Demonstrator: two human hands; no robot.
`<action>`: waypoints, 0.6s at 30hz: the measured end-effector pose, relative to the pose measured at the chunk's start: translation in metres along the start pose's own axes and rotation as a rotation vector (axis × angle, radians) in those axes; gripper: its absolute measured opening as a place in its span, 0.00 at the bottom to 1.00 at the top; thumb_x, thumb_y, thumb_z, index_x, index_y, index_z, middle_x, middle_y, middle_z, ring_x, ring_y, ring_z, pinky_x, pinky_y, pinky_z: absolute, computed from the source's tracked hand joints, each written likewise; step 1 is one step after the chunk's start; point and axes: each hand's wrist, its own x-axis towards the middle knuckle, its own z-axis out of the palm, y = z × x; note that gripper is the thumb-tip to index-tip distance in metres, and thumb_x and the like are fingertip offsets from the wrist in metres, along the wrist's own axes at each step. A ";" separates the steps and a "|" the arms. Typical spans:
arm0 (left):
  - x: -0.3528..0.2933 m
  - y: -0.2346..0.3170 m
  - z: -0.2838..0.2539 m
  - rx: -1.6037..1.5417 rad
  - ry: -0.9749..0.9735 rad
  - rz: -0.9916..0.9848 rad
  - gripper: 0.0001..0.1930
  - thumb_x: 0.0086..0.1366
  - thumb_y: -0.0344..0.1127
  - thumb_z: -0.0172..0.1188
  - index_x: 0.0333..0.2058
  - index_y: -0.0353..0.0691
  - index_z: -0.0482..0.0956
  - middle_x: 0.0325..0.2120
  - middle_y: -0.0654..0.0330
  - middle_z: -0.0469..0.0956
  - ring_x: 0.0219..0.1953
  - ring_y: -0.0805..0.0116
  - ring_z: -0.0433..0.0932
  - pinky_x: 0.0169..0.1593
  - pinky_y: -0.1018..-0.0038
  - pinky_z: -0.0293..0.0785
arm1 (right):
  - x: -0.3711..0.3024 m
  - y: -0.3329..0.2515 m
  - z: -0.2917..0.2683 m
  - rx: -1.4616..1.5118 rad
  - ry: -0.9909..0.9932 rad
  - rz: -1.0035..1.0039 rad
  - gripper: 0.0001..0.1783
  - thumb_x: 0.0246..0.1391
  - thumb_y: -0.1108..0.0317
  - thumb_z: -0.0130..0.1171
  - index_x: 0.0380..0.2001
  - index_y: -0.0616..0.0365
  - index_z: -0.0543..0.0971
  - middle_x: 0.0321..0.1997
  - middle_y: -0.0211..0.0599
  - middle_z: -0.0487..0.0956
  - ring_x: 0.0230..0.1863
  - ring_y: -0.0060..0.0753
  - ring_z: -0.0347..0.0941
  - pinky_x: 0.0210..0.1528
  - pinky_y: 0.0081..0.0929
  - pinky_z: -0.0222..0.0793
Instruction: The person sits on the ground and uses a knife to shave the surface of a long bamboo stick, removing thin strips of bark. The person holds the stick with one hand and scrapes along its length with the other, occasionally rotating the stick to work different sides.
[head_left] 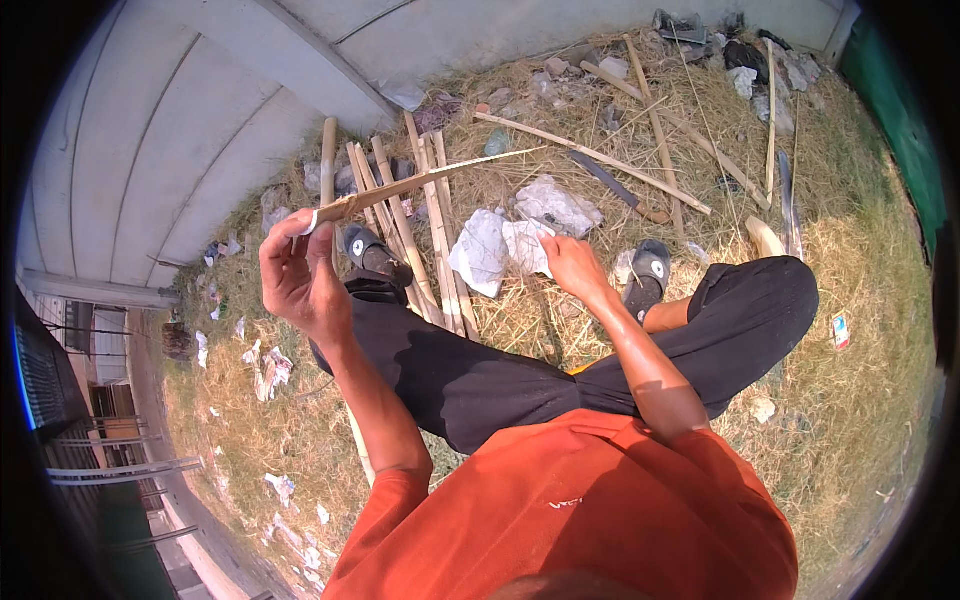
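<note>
My left hand [308, 278] is raised at the left, its thumb and fingers closed on one end of a long split bamboo strip [425, 180]. A bit of white material shows at the gripped end. The strip tapers away to the right above the ground. Lower down, my right hand [578, 268] pinches the edge of a white crumpled sheet [527, 245], paper or cloth, I cannot tell which. Beside that sheet are two more white crumpled pieces, one on the left [480, 250] and one behind [558, 205].
Several bamboo pieces [440, 235] lie by my left foot. A machete [600, 180] rests beyond my right hand; another long blade [788, 205] lies farther right. Bamboo poles [655, 120] and rubble cover dry grass before a concrete wall [200, 130]. Green sheeting [890, 110] stands at right.
</note>
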 end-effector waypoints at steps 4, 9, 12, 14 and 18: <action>0.025 0.011 0.006 0.005 0.076 0.115 0.11 0.58 0.15 0.60 0.40 0.29 0.74 0.38 0.49 0.77 0.41 0.66 0.78 0.46 0.72 0.78 | -0.041 -0.079 -0.023 0.378 -0.100 -0.343 0.28 0.66 0.49 0.40 0.29 0.66 0.74 0.21 0.59 0.73 0.28 0.63 0.71 0.32 0.49 0.63; 0.032 0.022 0.006 0.118 0.111 0.011 0.10 0.57 0.17 0.62 0.39 0.29 0.76 0.36 0.53 0.79 0.37 0.71 0.79 0.44 0.76 0.77 | -0.077 -0.155 -0.067 0.596 -0.170 -0.493 0.29 0.67 0.48 0.37 0.30 0.65 0.73 0.15 0.42 0.71 0.19 0.40 0.68 0.27 0.36 0.63; 0.026 0.010 0.016 0.086 0.118 -0.118 0.08 0.58 0.20 0.63 0.37 0.29 0.78 0.33 0.56 0.80 0.36 0.74 0.78 0.42 0.79 0.76 | -0.074 -0.180 -0.075 0.612 -0.142 -0.488 0.28 0.68 0.49 0.37 0.30 0.66 0.72 0.15 0.47 0.71 0.19 0.49 0.67 0.26 0.39 0.62; 0.026 0.007 0.014 0.140 0.112 -0.102 0.08 0.58 0.20 0.63 0.36 0.29 0.78 0.34 0.55 0.80 0.36 0.74 0.78 0.41 0.79 0.76 | -0.061 -0.188 -0.073 0.562 -0.059 -0.493 0.27 0.68 0.51 0.37 0.29 0.66 0.71 0.16 0.51 0.70 0.20 0.56 0.66 0.26 0.41 0.61; 0.028 0.000 0.020 0.104 0.072 -0.059 0.08 0.57 0.19 0.63 0.36 0.28 0.77 0.35 0.54 0.80 0.36 0.73 0.78 0.42 0.78 0.76 | -0.046 -0.194 -0.072 0.576 -0.028 -0.548 0.26 0.67 0.52 0.40 0.29 0.66 0.71 0.18 0.57 0.70 0.25 0.66 0.67 0.27 0.46 0.61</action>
